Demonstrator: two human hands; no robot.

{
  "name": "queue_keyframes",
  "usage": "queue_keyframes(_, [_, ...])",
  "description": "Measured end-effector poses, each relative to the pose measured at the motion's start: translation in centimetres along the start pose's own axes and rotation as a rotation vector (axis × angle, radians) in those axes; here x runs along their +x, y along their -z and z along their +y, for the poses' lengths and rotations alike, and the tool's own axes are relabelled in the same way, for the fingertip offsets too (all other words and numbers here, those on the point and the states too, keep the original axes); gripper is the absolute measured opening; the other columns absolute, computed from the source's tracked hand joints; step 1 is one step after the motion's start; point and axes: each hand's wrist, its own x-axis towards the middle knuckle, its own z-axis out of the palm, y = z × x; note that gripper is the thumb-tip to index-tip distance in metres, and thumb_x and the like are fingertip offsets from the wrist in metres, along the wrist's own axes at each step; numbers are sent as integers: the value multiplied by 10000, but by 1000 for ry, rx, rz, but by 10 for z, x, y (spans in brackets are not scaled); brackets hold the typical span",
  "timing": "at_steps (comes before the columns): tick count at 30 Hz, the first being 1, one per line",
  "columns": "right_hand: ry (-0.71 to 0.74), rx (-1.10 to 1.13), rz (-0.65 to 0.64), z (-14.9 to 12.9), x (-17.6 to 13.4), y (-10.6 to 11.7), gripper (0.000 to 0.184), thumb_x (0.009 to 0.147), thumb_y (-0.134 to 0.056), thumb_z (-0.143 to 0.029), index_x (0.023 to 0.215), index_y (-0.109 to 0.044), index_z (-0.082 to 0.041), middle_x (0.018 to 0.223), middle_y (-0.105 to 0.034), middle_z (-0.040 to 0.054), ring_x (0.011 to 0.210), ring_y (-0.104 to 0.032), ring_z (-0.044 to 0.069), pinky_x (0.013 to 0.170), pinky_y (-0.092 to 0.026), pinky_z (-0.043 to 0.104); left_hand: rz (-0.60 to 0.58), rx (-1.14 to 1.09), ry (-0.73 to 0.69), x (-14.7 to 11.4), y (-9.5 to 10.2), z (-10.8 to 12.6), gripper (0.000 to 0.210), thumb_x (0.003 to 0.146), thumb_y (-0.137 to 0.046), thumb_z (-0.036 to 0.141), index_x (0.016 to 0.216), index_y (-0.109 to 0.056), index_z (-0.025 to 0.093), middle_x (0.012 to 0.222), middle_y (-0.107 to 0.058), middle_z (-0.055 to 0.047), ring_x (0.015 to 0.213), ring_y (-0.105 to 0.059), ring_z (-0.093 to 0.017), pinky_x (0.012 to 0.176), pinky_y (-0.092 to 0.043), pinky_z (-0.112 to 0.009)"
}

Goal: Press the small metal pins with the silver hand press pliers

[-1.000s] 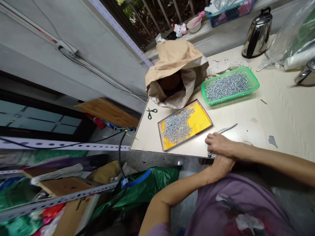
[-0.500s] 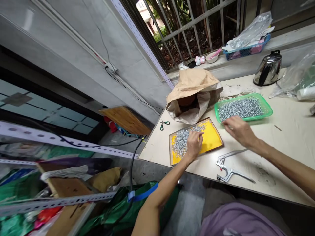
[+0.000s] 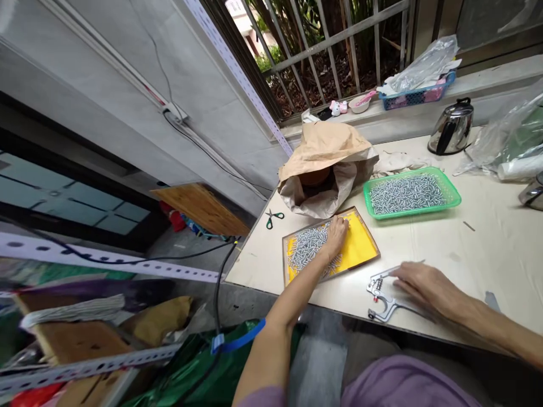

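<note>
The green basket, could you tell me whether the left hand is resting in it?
No, the left hand rests on the screws in the yellow tray, apart from the green basket.

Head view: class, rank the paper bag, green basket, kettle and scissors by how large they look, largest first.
1. Paper bag
2. Green basket
3. Kettle, though it stands farther back, so its true size is unsure
4. Scissors

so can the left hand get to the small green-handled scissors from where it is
Probably yes: the left hand rests on the yellow tray of metal screws, and bare tabletop lies between it and the green-handled scissors.
</note>
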Motion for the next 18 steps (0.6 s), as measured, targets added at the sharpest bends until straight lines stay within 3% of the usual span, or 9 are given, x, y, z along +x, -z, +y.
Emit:
queue_keyframes(5, [-169, -92, -81, -11, -43, -31, 291, 968, -387, -260, 877, -661, -224, 797, -645, 55, 715, -628, 189, 611, -490, 293, -9, -87, -112, -10, 4, 1, 211, 905, -423, 80, 861, -614, 160, 949, -649, -113, 1017, -541, -247, 921, -453, -411])
queue_keyframes(9, [-202, -121, -154, -11, -56, -33, 241, 962, -408, -233, 939, -644, -194, 854, -630, 74, 708, -619, 186, 585, -445, 290, 57, -396, 62, -48, 13, 18, 160, 881, -518, 152, 918, -673, 161, 964, -695, -96, 960, -600, -227, 903, -479, -390])
queue_keyframes(12, [-210, -151, -231, -10, -59, -35, 227, 965, -413, -215, 943, -636, -174, 850, -616, 74, 701, -608, 189, 585, -410, 300, -169, -754, 284, -90, 20, 38, 119, 813, -631, 228, 863, -707, 152, 822, -710, -54, 736, -627, -164, 720, -505, -285])
queue_keyframes(15, [-228, -165, -290, -12, -59, -39, 216, 967, -408, -189, 914, -617, -173, 855, -608, 71, 693, -591, 193, 577, -367, 310, -409, -1009, 468, -129, 22, 57, 230, 724, -726, 337, 814, -720, 126, 653, -665, -16, 554, -547, -109, 543, -429, -218])
queue_keyframes(18, [-241, -155, -308, -13, -58, -42, 203, 959, -400, -152, 913, -596, -178, 867, -595, 69, 694, -573, 196, 575, -330, 313, -463, -1108, 583, -151, 19, 71, 338, 622, -794, 416, 745, -716, 112, 601, -641, -5, 536, -512, -90, 515, -374, -200])
